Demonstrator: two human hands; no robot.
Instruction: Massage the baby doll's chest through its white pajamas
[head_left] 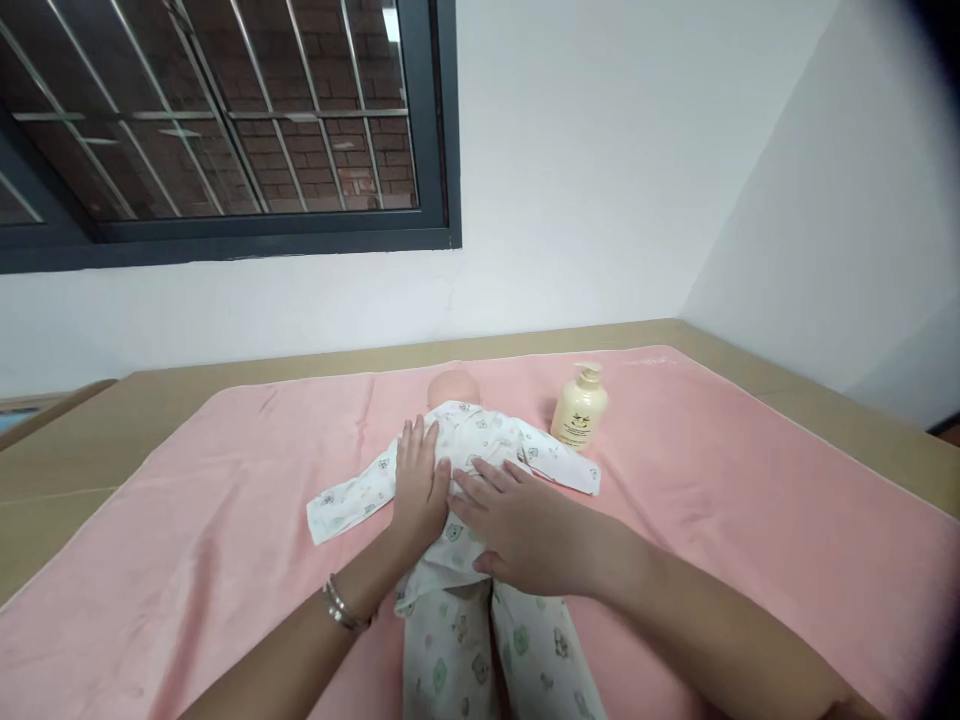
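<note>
A baby doll with a smooth bald head [454, 388] lies on a pink sheet, its face not visible. It wears a white printed top [480, 430], the sleeves spread out to both sides, and matching printed trousers [450, 660]. My left hand [420, 480] rests flat on the left part of the top, fingers stretched toward the head. Across the middle of the top lies my right hand [517, 525], fingers extended and pointing left. The two hands nearly meet at the doll's torso, and neither grips anything.
A pale yellow pump bottle [579, 408] stands upright by the doll's right-hand sleeve. The pink sheet [247, 480] covers a tan surface [60, 470]. Behind are a white wall [600, 180] and a dark-framed barred window [442, 150].
</note>
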